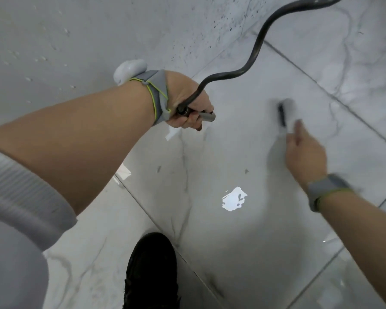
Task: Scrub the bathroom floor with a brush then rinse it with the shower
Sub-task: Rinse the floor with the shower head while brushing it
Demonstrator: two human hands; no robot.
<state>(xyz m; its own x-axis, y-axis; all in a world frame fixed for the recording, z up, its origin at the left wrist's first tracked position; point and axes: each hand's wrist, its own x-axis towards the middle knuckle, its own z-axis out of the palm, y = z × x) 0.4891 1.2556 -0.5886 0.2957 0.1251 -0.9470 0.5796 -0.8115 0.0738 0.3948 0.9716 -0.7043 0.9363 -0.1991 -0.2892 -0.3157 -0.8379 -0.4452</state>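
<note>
Left grip [187, 112] clamps the shower handle [206, 116], stiff hose [252, 63] trailing upward; right grip [303, 150], blurred, holds the light, rigid brush [282, 113] by its handle, just beyond it on the wet, likely slippery floor [209, 230].

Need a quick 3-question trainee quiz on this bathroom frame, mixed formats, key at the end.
1. True or false: the left hand grips the shower handle.
2. The right hand holds: A) a sponge B) the brush C) nothing
3. Fill in: the dark hose runs from the left hand toward the upper ____ of the frame.

Key: 1 true; 2 B (blurred by motion); 3 right.
</note>
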